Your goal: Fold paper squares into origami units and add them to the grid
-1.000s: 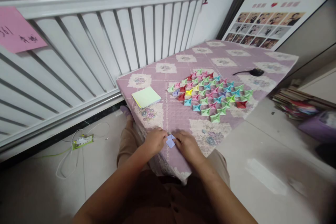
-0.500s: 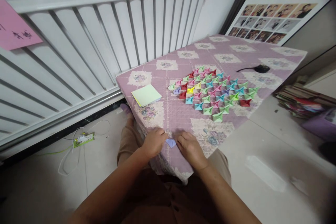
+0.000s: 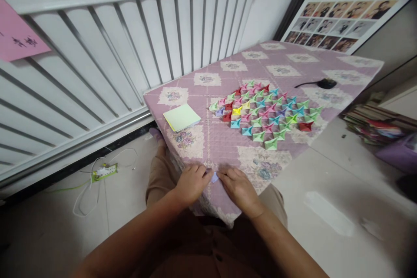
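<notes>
A small folded piece of purple paper [image 3: 214,177] lies at the near corner of the cloth-covered table [image 3: 221,152]. My left hand [image 3: 193,182] grips its left side, the fingers bent and partly covering it. On the right edge of the paper, the fingertips of my right hand [image 3: 237,184] are pressed together. Farther back, many folded paper pieces [image 3: 260,115] in green, pink, blue, red and yellow stand in slanted rows. A stack of square paper sheets [image 3: 181,118], pale green on top, rests near the table's left edge.
A black object with a cable [image 3: 326,83] lies on the table's right part. The white radiator [image 3: 182,30] borders the left side. A power strip [image 3: 104,172] and cords are on the floor; stacked books [image 3: 378,126] stand at right.
My left hand has shifted slightly right and now covers more of the purple paper's left side. My right hand has barely moved.
</notes>
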`<state>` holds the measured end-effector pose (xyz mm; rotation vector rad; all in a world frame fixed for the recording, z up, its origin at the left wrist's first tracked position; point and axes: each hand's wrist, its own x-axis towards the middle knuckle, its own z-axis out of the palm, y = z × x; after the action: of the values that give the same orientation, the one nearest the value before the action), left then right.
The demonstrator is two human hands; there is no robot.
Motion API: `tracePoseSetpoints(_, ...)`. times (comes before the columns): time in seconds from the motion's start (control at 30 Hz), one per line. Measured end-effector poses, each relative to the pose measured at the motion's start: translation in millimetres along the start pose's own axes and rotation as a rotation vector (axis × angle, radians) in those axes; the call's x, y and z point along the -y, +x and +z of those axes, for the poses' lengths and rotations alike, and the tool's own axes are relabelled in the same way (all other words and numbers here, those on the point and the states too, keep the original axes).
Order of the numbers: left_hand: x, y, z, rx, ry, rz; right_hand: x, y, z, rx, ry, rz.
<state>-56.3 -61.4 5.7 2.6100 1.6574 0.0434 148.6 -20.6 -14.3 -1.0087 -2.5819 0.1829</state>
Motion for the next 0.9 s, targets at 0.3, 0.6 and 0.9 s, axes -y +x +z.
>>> tracePoseSetpoints(0.3,-13,-19,2.8,-0.021,0.062,-0.016,3,-9,-3,-0.008,-0.071,0.079)
tracePoseSetpoints(0.6,-19,-22,15.7,-0.089,0.071,-0.083,34,-5,-4,-0.088,-0.07,0.105)
tracePoseSetpoints(0.9,-18,-24,26.8,-0.161,0.121,-0.057,41,-13,9,0.037,-0.043,0.042)
